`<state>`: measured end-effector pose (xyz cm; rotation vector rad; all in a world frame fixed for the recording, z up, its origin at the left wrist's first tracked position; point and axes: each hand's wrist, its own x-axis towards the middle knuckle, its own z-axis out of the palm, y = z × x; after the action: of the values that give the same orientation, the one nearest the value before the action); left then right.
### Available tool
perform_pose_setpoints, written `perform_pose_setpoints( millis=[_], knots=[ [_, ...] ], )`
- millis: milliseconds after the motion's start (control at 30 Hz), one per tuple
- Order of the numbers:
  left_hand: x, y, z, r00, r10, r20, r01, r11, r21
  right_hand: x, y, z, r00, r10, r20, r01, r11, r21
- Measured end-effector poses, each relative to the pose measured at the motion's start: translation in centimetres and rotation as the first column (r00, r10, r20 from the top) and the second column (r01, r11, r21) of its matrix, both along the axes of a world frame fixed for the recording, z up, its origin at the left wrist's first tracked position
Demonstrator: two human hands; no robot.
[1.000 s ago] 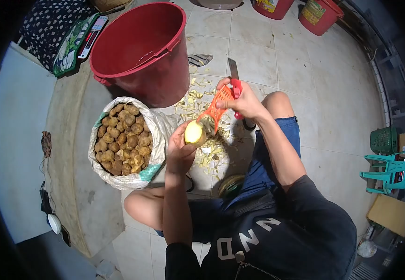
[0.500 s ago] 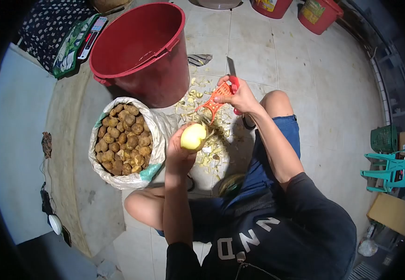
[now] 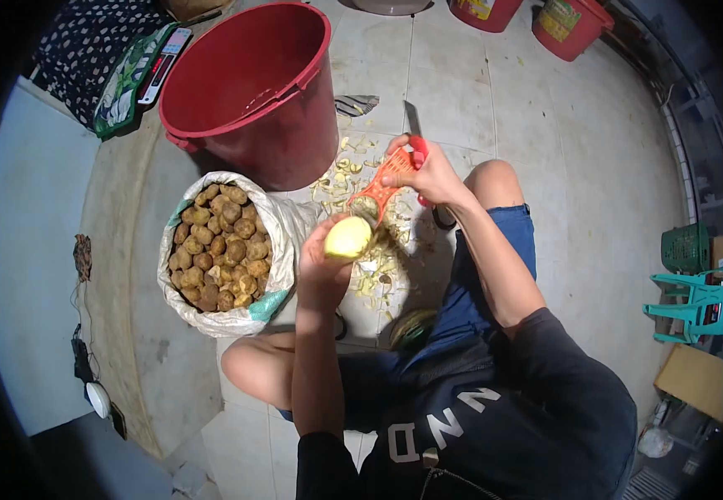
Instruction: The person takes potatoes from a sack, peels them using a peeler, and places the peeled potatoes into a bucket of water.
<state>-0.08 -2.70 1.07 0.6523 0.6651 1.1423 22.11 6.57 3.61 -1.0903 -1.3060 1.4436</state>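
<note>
My left hand (image 3: 321, 258) is wrapped round a potato (image 3: 349, 237) with pale yellow peeled flesh facing up. Just above and right of it, my right hand (image 3: 430, 173) grips an orange peeler (image 3: 385, 182), whose lower end is close to the potato; whether they touch is unclear. A knife (image 3: 413, 119) with a red handle is also in my right hand, its blade pointing up. Peelings (image 3: 370, 283) lie scattered on the floor below. An open white sack (image 3: 282, 242) of brown potatoes (image 3: 221, 250) stands left of my left hand.
A large red tub (image 3: 295, 137) stands behind the sack. Two red buckets (image 3: 565, 29) are at the back. A scale (image 3: 162, 71) lies at the upper left, beside patterned fabric. At the right are a green basket (image 3: 683, 248), a teal stool (image 3: 695, 302) and a cardboard box (image 3: 699, 383).
The potato has turned in my left hand, showing more peeled flesh than a second ago. My right hand and the peeler have shifted slightly, with the knife still held.
</note>
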Motion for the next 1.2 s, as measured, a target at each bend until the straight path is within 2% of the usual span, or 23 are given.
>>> perform_pose_setpoints(
  millis=[67,133,200,267,333,400,433,467,533,567,600,667,700,733,800,833,867,933,967,1033,1067,1133,1200],
  knots=[
    [0.1,-0.1,0.0,0.972,-0.006,0.234,-0.005,0.999,0.045,0.2,-0.6,0.4,0.999,-0.023,0.049,0.024,0.999,-0.027],
    [-0.2,0.1,-0.2,0.991,-0.014,0.133,0.003,0.996,0.086,-1.1,-2.2,2.0,0.99,0.129,0.049,-0.137,0.964,0.228],
    [-0.4,-0.2,-0.3,0.999,-0.023,0.027,0.019,0.991,0.136,-0.2,-0.8,-0.3,0.985,0.076,0.156,-0.112,0.966,0.233],
    [-0.3,-0.3,-0.2,0.975,-0.012,0.221,-0.002,0.998,0.063,0.9,0.7,-1.8,0.996,-0.064,0.066,0.066,0.997,-0.036],
    [-0.1,0.0,0.2,0.975,0.011,0.22,-0.022,0.999,0.046,-0.1,-0.9,0.5,0.999,-0.031,-0.034,0.029,0.997,-0.073],
    [-0.3,0.2,0.0,0.996,-0.022,0.09,0.013,0.994,0.107,-1.4,-2.0,1.1,0.996,0.084,-0.009,-0.079,0.962,0.261],
    [-0.3,0.1,-0.3,0.996,-0.009,0.089,-0.004,0.99,0.144,-0.9,-1.4,0.3,0.99,0.05,0.134,-0.077,0.977,0.2],
    [-0.2,-0.2,-0.1,0.996,-0.008,0.086,-0.004,0.99,0.144,-0.3,-0.7,-0.7,0.99,0.051,0.131,-0.077,0.977,0.2],
    [0.0,-0.6,0.4,0.934,0.049,0.355,-0.063,0.998,0.028,0.1,0.4,-0.8,0.99,-0.088,0.111,0.086,0.996,0.018],
    [0.2,-0.4,0.7,0.917,0.041,0.396,-0.065,0.997,0.047,0.2,0.1,-1.1,0.998,-0.058,-0.002,0.058,0.998,0.02],
    [0.3,-0.2,1.0,0.916,0.045,0.399,-0.069,0.997,0.046,-0.5,-0.9,-0.2,0.998,-0.007,-0.064,0.012,0.996,0.084],
    [0.4,0.0,1.1,0.976,0.048,0.211,-0.058,0.997,0.041,-1.6,-2.7,2.2,0.999,0.052,-0.003,-0.05,0.986,0.159],
    [0.6,0.0,0.1,0.966,0.066,0.251,-0.098,0.988,0.117,-1.5,-1.8,0.9,0.998,-0.012,0.06,-0.004,0.966,0.257],
    [0.4,-0.2,-0.4,0.966,0.066,0.25,-0.098,0.988,0.118,-0.9,-0.8,-1.0,0.998,-0.012,0.059,-0.003,0.966,0.257],
    [-0.1,-0.4,-0.7,0.961,0.063,0.271,-0.094,0.99,0.103,0.6,1.2,-3.7,0.991,-0.12,0.06,0.12,0.993,0.002],
    [0.3,-0.5,0.1,0.924,0.087,0.373,-0.114,0.992,0.05,-0.1,-0.1,-1.5,0.993,-0.099,-0.059,0.098,0.995,-0.01],
    [0.3,0.0,0.0,0.922,0.093,0.376,-0.121,0.991,0.052,-0.9,-0.9,-0.6,0.996,-0.027,-0.089,0.04,0.989,0.14],
    [0.1,0.1,-0.2,0.98,0.049,0.192,-0.063,0.996,0.069,-2.0,-3.0,2.8,0.998,0.066,-0.015,-0.063,0.988,0.14],
    [-0.1,0.0,-0.3,0.981,0.048,0.189,-0.062,0.996,0.066,-1.5,-2.2,1.4,0.998,0.065,-0.018,-0.062,0.989,0.137],
    [-0.1,-0.1,-0.3,0.978,0.043,0.206,-0.06,0.995,0.077,-0.3,0.3,-1.1,0.992,-0.123,0.014,0.121,0.987,0.105],
    [-0.2,0.1,-0.4,0.975,0.04,0.217,-0.06,0.995,0.086,-0.1,0.3,-1.5,0.992,-0.124,0.015,0.122,0.986,0.113],
    [-0.3,0.5,-0.8,0.976,0.05,0.211,-0.072,0.993,0.097,-0.9,-1.3,-0.2,0.995,-0.02,-0.093,0.038,0.979,0.198],
    [-0.3,0.3,-0.1,0.99,0.015,0.138,-0.024,0.998,0.063,-1.2,-2.4,1.6,0.996,0.078,-0.038,-0.071,0.985,0.158]
  ],
)
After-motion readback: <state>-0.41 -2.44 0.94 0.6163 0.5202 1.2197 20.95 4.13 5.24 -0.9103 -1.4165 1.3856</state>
